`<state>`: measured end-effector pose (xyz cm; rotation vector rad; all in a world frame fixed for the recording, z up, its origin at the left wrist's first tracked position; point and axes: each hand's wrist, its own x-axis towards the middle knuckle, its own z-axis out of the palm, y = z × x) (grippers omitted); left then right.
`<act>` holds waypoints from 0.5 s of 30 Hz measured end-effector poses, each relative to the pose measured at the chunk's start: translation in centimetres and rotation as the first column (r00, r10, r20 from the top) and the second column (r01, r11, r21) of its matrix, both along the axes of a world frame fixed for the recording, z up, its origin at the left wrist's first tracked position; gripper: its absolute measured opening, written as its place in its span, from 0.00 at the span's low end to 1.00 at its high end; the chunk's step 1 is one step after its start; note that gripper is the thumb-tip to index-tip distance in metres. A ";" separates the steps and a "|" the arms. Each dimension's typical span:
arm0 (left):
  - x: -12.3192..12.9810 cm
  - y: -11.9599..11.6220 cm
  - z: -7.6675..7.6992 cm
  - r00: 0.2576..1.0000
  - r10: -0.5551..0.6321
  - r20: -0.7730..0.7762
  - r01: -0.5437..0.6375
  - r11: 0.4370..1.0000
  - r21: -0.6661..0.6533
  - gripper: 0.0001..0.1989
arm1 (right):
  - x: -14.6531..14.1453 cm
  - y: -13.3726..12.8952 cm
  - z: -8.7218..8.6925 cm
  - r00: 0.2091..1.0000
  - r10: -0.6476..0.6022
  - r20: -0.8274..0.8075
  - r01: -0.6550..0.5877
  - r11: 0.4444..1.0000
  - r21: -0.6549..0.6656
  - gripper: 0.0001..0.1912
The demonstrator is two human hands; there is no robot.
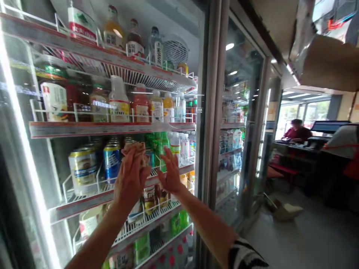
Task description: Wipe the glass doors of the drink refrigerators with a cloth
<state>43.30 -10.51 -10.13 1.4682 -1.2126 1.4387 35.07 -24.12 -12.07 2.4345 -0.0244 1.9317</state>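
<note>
My left hand [131,175] is raised before the glass door [179,22] of a drinks fridge, fingers pressed on a crumpled pinkish-brown cloth [137,150]. The cloth appears to lie against the glass, in front of the can shelf. To its right, my right hand [169,172] is open with fingers spread and holds nothing; whether it touches the glass I cannot tell. Through the glass, a blue can [112,161] and a gold-and-white can [83,170] stand left of the hands. Green bottles [161,144] show behind the right hand.
Shelves of bottled drinks [119,101] rise above my hands. A metal door frame [214,112] and further glass-doored fridges [234,142] run off to the right. On the floor lies a dustpan-like object [287,212]. A person [297,130] sits at a counter farther back.
</note>
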 end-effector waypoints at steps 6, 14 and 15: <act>-1.8 -4.7 -0.5 0.978 0.117 0.172 -0.111 0.993 -0.045 0.22 | 1.2 -5.7 2.6 0.943 -0.256 0.215 0.251 0.967 0.050 0.25; 2.9 4.1 1.8 0.900 0.415 -0.135 -0.437 0.858 -0.270 0.27 | 1.9 -6.5 1.9 0.945 -0.215 0.247 0.219 0.976 0.009 0.28; 3.4 5.6 2.1 0.880 0.420 -0.221 -0.473 0.816 -0.333 0.27 | 1.9 -6.4 1.8 0.943 -0.217 0.252 0.221 0.975 0.013 0.28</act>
